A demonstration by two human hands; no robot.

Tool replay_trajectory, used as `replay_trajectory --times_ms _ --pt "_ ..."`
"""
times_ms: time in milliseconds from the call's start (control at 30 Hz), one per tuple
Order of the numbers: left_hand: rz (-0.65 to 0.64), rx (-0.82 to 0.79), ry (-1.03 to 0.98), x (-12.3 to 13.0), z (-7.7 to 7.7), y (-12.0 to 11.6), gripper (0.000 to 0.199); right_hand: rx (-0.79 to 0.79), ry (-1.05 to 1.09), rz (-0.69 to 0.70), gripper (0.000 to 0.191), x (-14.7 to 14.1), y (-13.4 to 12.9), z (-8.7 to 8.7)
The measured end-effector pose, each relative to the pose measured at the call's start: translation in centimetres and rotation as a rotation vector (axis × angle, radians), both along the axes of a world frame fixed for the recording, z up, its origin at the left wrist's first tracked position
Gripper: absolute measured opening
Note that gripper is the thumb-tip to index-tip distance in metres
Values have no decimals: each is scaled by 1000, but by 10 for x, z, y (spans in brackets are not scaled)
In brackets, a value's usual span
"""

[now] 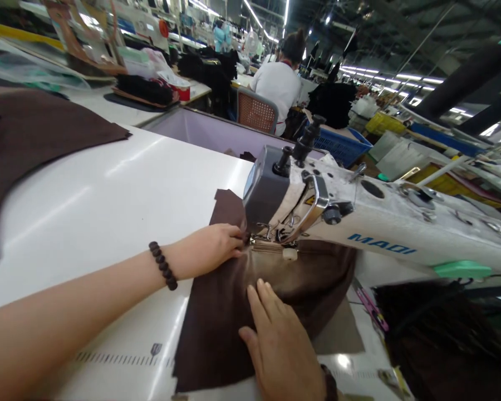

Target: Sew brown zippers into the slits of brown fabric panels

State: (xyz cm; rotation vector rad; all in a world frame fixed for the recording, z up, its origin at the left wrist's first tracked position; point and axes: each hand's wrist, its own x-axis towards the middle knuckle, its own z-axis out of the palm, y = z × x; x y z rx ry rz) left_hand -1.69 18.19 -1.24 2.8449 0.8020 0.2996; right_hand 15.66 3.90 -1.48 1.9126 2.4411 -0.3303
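Note:
A dark brown fabric piece (217, 328) lies on the white table and runs under the head of a sewing machine (384, 234). My left hand (212, 248), a beaded bracelet on its wrist, rests at the fabric's left side close to the presser foot. Its fingers are bent down onto the cloth, and whatever the fingertips pinch, if anything, is hidden. Flat on the same fabric, nearer to me, lies my right hand (278, 340) with fingers stretched towards the needle area and the thumb apart. The needle itself cannot be made out.
Another brown fabric piece (45, 128) covers the table's left side. A pink cutter (371, 306) and a dark fabric pile (438, 340) lie right of the machine. Behind the table, a person in white (275, 89) sits near a blue basket (342, 146).

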Motion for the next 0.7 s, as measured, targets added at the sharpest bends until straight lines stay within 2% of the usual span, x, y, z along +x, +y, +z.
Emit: replay_trajectory --times_ms 100,200,333,467,700 --pt "41 1 47 15 3 -18 21 -10 62 1 40 3 13 12" --pt "94 24 53 22 -1 -28 29 95 67 -31 39 9 44 19" --pt "119 74 92 21 -6 -30 41 127 41 -20 42 13 70 6" --pt "146 92 122 21 -7 -29 53 137 15 -63 46 9 68 -10" --pt "148 41 94 20 -10 -25 52 94 -9 -94 45 3 66 -8"
